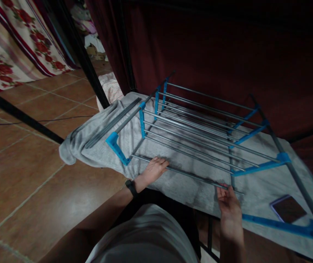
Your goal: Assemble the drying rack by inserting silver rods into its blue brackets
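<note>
A rack of grey metal rods joined by blue plastic connectors lies on a grey cloth spread over a low surface. My left hand rests on the nearest rod, fingers curled over it near its left end. My right hand pinches the same rod near its right end. A black watch is on my left wrist.
A phone lies on the cloth at the right, beside a blue bar. Loose grey rods lie at the cloth's left. Dark red fabric hangs behind. Tiled floor, black poles and a floral curtain are at left.
</note>
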`<move>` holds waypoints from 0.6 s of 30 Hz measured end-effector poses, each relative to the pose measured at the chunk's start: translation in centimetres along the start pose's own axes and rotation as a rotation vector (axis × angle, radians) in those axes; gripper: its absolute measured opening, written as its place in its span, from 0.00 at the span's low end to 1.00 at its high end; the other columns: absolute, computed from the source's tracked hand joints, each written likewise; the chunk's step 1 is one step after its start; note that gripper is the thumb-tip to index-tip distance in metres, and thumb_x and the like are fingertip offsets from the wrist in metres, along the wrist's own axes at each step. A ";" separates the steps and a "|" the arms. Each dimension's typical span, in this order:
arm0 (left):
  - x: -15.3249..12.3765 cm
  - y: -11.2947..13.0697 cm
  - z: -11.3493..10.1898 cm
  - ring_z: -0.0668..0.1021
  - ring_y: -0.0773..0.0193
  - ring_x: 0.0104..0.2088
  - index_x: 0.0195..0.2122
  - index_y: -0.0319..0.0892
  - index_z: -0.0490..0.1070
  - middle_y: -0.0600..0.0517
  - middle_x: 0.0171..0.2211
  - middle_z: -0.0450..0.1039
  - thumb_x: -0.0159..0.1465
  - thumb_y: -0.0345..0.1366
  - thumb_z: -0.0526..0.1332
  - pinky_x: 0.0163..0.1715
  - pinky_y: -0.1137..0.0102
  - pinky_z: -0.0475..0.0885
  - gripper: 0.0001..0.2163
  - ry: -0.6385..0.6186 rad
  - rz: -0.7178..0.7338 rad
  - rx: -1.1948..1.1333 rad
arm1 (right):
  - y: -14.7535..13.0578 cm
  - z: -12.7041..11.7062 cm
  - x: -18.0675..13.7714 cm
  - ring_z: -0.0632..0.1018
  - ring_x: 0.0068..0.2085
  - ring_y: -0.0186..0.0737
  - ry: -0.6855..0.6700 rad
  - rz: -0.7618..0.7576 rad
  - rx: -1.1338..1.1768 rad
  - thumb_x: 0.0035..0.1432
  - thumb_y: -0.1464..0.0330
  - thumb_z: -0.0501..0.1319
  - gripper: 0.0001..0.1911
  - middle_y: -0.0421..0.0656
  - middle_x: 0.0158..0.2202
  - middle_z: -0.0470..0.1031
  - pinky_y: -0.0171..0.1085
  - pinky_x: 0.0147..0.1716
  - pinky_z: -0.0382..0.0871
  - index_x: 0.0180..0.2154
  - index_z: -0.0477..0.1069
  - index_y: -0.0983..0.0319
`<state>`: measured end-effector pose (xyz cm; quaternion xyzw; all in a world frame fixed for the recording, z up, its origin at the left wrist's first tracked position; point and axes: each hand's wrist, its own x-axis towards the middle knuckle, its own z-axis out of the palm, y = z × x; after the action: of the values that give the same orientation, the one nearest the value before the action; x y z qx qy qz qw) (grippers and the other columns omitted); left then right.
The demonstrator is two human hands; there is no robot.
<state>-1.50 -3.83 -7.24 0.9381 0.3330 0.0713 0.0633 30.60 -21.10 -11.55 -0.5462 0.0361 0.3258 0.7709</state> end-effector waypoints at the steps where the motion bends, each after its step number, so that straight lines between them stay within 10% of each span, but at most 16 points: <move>1: -0.1 -0.1 0.0 0.76 0.57 0.46 0.50 0.42 0.71 0.47 0.45 0.75 0.72 0.39 0.55 0.51 0.61 0.64 0.11 0.005 0.018 0.006 | 0.1 -0.2 0.2 0.81 0.37 0.31 0.011 0.011 0.010 0.56 0.65 0.67 0.04 0.39 0.35 0.78 0.33 0.47 0.79 0.33 0.74 0.58; 18: 0.9 -1.3 0.8 0.72 0.61 0.40 0.44 0.43 0.72 0.49 0.40 0.73 0.74 0.42 0.51 0.43 0.63 0.61 0.13 0.105 0.235 0.188 | -0.9 -0.2 2.3 0.81 0.31 0.29 0.105 0.190 0.079 0.58 0.77 0.59 0.07 0.36 0.30 0.78 0.31 0.39 0.79 0.31 0.72 0.60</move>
<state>-1.45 -2.33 -8.11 0.9674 0.2288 0.0955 -0.0512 32.92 -20.38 -11.79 -0.5257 0.1410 0.3665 0.7546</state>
